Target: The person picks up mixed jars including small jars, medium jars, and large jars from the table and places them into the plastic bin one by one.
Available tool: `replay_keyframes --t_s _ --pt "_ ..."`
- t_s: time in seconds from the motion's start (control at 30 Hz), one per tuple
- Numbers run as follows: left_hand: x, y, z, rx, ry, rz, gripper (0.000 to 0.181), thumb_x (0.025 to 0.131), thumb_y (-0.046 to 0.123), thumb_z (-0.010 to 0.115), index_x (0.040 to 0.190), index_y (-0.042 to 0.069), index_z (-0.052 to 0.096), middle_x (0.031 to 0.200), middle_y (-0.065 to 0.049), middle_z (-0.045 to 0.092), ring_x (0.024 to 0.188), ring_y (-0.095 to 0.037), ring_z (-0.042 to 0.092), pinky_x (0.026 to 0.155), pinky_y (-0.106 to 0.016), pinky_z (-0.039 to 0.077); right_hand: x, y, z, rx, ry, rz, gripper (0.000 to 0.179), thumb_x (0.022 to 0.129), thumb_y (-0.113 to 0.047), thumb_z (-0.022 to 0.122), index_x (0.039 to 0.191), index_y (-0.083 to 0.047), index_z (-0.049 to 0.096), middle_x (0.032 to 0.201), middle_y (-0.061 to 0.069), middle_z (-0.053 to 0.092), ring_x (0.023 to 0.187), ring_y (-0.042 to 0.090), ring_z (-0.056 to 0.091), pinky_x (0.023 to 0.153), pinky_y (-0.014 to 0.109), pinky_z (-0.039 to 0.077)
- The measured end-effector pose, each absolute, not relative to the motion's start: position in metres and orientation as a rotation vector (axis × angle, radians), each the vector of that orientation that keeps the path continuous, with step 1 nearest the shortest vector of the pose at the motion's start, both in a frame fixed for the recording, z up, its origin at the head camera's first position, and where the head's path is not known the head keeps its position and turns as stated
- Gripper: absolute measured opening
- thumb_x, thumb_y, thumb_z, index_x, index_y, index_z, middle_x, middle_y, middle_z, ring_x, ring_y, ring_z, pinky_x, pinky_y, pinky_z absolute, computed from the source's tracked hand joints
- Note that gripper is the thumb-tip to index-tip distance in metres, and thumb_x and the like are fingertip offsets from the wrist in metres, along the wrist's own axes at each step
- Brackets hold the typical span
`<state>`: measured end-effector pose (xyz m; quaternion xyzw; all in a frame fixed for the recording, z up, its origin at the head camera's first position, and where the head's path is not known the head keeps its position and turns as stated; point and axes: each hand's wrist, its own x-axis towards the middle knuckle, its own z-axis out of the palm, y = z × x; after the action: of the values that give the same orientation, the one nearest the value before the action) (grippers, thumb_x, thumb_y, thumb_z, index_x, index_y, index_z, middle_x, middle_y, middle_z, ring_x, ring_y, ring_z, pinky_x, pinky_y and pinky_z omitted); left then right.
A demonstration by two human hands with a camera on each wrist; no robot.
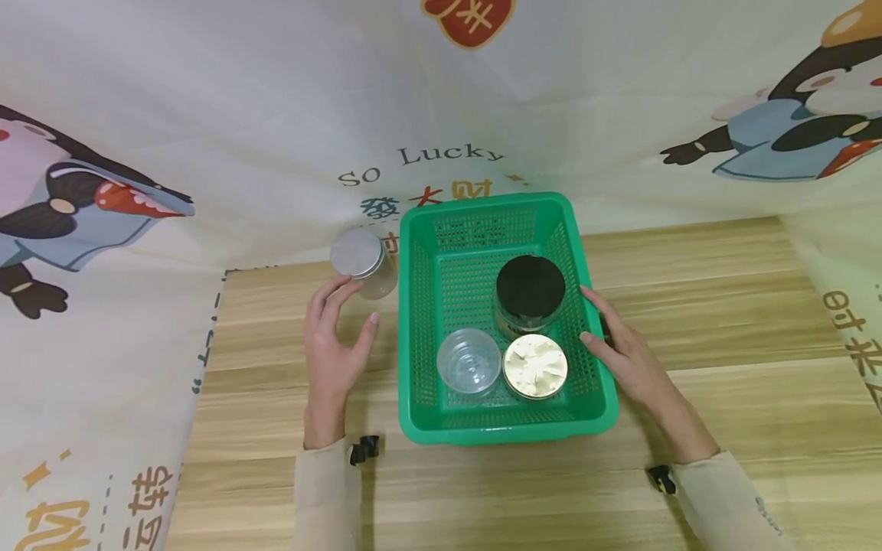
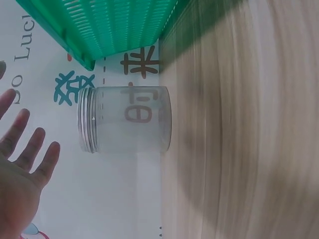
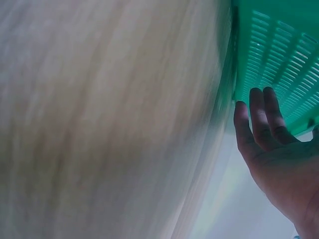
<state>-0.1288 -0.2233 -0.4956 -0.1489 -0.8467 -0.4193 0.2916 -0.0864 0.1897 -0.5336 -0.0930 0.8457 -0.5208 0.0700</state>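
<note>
A clear jar with a silver lid [image 1: 357, 252] stands upright on the table, left of a green basket [image 1: 420, 435]. My left hand [image 1: 336, 337] is beside this jar, fingers spread and slightly bent, the fingertips right at the lid in the head view; the left wrist view shows the palm facing the jar [image 2: 130, 119]. At the basket's right side, my right hand [image 1: 630, 360] grips the rim, thumb over the edge and fingers along the outer wall. Inside the basket are a black-lidded jar [image 1: 530, 287], a gold-lidded container [image 1: 535, 366] and a clear open-looking container [image 1: 469, 362].
A wooden tabletop [image 1: 276, 398] lies under everything. Behind it and at both sides hangs a pale printed cloth [image 1: 586, 99] with cartoon figures and lettering. The basket's back end is close to this cloth. Black strap buckles [image 1: 364, 450] hang near the wrists.
</note>
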Motion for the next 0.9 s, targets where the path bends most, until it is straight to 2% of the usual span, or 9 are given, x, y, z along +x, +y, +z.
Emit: replay_keyframes --t_s 0.17,0.4,0.9 --pt "-0.13 -0.225 -0.497 -0.369 -2.278 -1.121 0.046 0.079 0.01 0.073 0.124 0.005 0.066 0.136 -0.015 0.056 0.128 -0.033 0.049 0.106 -0.048 0.035 -0.087 0.188 -0.533 -0.265 2.541 -1.564 0.063 0.103 -0.03 0.049 0.156 -0.044 0.02 0.154 0.015 0.039 0.136 0.038 0.041 0.105 0.065 0.032" --pt "-0.132 -0.23 -0.5 -0.349 -2.263 -1.12 0.045 0.08 0.012 0.074 0.124 0.006 0.067 0.135 -0.016 0.057 0.128 -0.033 0.048 0.106 -0.048 0.034 -0.089 0.187 -0.533 -0.264 2.551 -1.551 0.063 0.103 -0.03 0.049 0.157 -0.044 0.02 0.155 0.015 0.038 0.136 0.039 0.04 0.104 0.066 0.032" --pt "-0.142 -0.237 -0.506 -0.293 -2.277 -1.123 0.052 0.076 0.005 0.079 0.125 0.005 0.065 0.136 -0.013 0.056 0.128 -0.032 0.049 0.106 -0.05 0.037 -0.087 0.189 -0.534 -0.26 2.562 -1.536 0.063 0.103 -0.031 0.049 0.156 -0.044 0.019 0.159 0.013 0.031 0.14 0.043 0.034 0.105 0.068 0.028"
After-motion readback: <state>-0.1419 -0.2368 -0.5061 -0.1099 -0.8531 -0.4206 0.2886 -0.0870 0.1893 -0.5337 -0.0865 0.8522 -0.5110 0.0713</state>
